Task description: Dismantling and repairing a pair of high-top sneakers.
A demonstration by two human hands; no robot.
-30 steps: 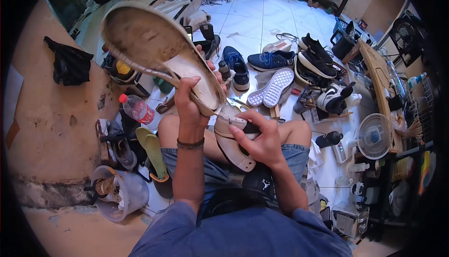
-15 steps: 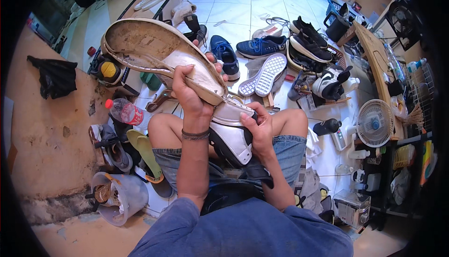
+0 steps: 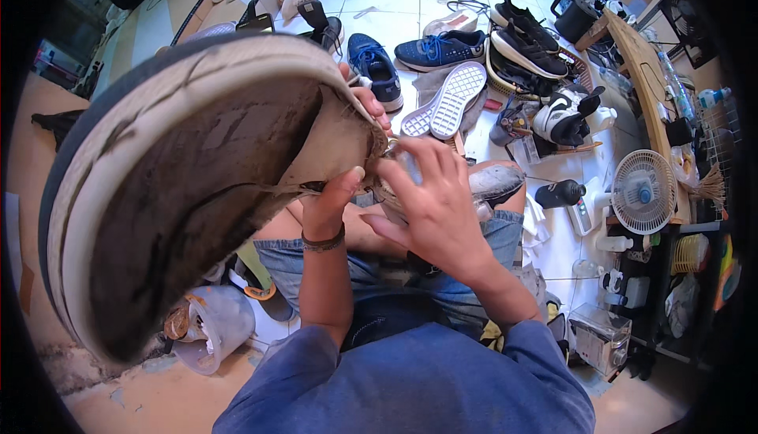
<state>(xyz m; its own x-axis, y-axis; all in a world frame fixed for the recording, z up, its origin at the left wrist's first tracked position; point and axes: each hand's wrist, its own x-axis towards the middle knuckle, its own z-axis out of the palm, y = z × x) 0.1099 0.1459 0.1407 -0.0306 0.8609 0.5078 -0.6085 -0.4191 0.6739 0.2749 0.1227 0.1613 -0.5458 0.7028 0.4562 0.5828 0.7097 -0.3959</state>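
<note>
L hand (image 3: pixel 335 197) grips the worn sole (image 3: pixel 197 189) by its narrow end, held up close to cam; rubber rim white, inner face dark, rough w/ glue. R hand (image 3: pixel 430 205) fingers curled on the grey shoe upper (image 3: pixel 493 183) over lap, touching sole edge.

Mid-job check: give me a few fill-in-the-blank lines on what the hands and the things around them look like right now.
1. The left hand holds up a worn shoe with its ____ facing the camera.
2. The right hand works at the shoe's ____ end.
3. The small fan stands to the person's ____.
4. The person's shirt is ____.

Missing words: sole; heel; right; blue
</note>
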